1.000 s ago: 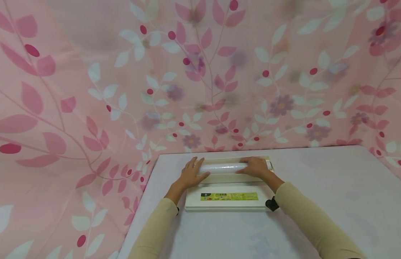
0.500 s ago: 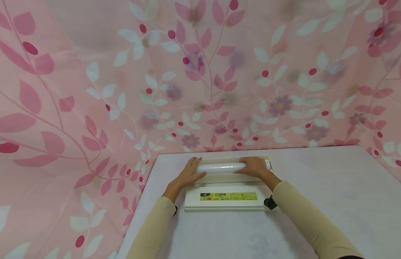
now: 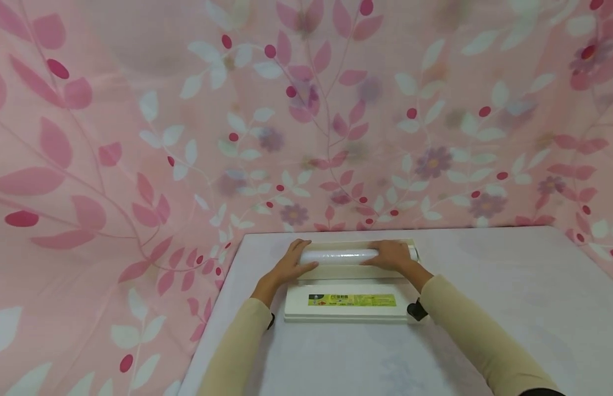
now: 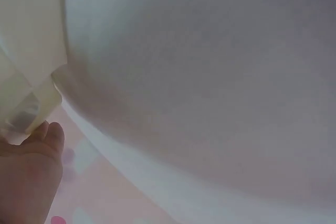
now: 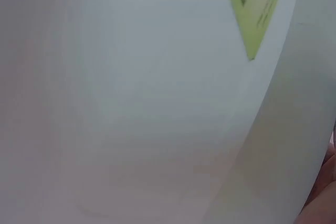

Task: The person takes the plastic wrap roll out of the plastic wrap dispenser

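A shiny white roll of cling film (image 3: pixel 341 256) lies lengthwise in the long cream trough of a cling film dispenser (image 3: pixel 355 272). The dispenser's white lid (image 3: pixel 346 313) is folded open toward the person, its yellow-green label (image 3: pixel 352 300) facing up. At the roll's left end, my left hand (image 3: pixel 288 267) grips it between thumb and fingers, covering that end. My right hand (image 3: pixel 394 256) grips the roll close to its right end, where a white tip sticks out past the fingers. The left wrist view catches part of my left hand (image 4: pixel 31 177) at the dispenser's end.
The dispenser stands near the back edge of a table with a whitish cloth (image 3: pixel 336 357). Behind and to the left hangs a pink curtain (image 3: pixel 266 165) printed with leaves and flowers. A dark object (image 3: pixel 417 310) shows below the right wrist.
My left hand has slid slightly left at the roll's end, and its fingers have drawn closer together. The right hand keeps its hold. The head view has shifted a little.
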`<state>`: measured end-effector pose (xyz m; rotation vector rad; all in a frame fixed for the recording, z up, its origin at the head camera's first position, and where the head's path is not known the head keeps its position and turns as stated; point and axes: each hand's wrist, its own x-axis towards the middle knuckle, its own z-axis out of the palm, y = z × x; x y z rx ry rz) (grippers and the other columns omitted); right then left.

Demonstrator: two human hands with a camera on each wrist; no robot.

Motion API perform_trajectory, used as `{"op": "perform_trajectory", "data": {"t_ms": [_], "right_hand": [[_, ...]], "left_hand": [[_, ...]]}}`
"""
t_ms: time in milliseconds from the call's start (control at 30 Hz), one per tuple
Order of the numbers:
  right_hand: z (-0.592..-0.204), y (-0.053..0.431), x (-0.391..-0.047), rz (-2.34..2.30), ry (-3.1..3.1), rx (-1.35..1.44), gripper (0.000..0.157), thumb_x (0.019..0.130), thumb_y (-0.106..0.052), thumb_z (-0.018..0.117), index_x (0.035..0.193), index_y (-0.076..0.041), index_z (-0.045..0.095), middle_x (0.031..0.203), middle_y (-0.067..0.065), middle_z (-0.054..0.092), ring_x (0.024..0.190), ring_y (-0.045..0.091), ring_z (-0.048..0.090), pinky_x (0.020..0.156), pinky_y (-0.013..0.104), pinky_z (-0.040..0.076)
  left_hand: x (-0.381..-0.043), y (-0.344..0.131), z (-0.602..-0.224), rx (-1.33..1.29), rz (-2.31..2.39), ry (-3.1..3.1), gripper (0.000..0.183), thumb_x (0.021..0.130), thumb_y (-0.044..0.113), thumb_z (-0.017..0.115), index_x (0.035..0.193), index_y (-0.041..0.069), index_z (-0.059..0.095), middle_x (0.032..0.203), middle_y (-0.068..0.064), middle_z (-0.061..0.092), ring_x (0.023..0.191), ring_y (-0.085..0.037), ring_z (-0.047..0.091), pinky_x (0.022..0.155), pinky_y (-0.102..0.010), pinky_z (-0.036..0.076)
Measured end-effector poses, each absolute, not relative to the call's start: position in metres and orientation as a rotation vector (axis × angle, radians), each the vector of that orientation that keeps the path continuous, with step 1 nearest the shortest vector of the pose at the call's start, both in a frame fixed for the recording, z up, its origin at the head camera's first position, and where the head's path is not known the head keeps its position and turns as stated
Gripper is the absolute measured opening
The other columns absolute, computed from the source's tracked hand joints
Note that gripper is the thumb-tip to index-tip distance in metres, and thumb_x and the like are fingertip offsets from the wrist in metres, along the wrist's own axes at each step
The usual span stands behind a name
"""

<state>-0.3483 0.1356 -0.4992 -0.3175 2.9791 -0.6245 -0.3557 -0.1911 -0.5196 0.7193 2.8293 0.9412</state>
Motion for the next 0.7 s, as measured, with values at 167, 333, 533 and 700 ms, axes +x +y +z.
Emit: {"op": "perform_trajectory", "data": {"t_ms": [167, 333, 533, 700], "right_hand": [[-0.495, 0.133, -0.346, -0.614, 2.973, -0.338, 0.073, 0.077, -0.06, 0.075, 0.131, -0.012, 0.065, 0.123, 0.012, 0.069, 0.11, 0.034, 0.06, 0.094, 0.059, 0.036], [-0.496, 0.135, -0.344, -0.611, 2.966, -0.342, 0.074, 0.076, -0.061, 0.075, 0.13, -0.012, 0.065, 0.121, 0.011, 0.07, 0.106, 0.032, 0.061, 0.092, 0.059, 0.038], [-0.494, 0.135, -0.344, -0.636, 2.968, -0.342, 0.073, 0.075, -0.058, 0.077, 0.129, -0.011, 0.066, 0.115, 0.01, 0.072, 0.102, 0.032, 0.061, 0.096, 0.063, 0.035], [-0.485, 0.132, -0.343, -0.609, 2.993, -0.362, 0.073, 0.075, -0.058, 0.078, 0.129, -0.011, 0.066, 0.116, 0.011, 0.071, 0.099, 0.034, 0.061, 0.093, 0.058, 0.036]], "left_hand": [[-0.354, -0.193, -0.517, 0.664, 0.97, 2.804, 0.079, 0.091, 0.047, 0.066, 0.154, 0.015, 0.03, 0.159, -0.012, 0.025, 0.145, -0.03, 0.031, 0.116, -0.053, 0.029], [-0.353, -0.191, -0.522, 0.613, 0.992, 2.787, 0.082, 0.09, 0.05, 0.067, 0.154, 0.015, 0.03, 0.16, -0.012, 0.023, 0.144, -0.032, 0.032, 0.116, -0.055, 0.029], [-0.353, -0.19, -0.522, 0.616, 1.025, 2.799, 0.08, 0.09, 0.046, 0.068, 0.152, 0.013, 0.033, 0.158, -0.011, 0.026, 0.142, -0.032, 0.034, 0.115, -0.056, 0.03], [-0.353, -0.191, -0.519, 0.623, 1.01, 2.807, 0.079, 0.09, 0.047, 0.068, 0.152, 0.014, 0.033, 0.158, -0.012, 0.025, 0.143, -0.032, 0.033, 0.115, -0.056, 0.03]]}}
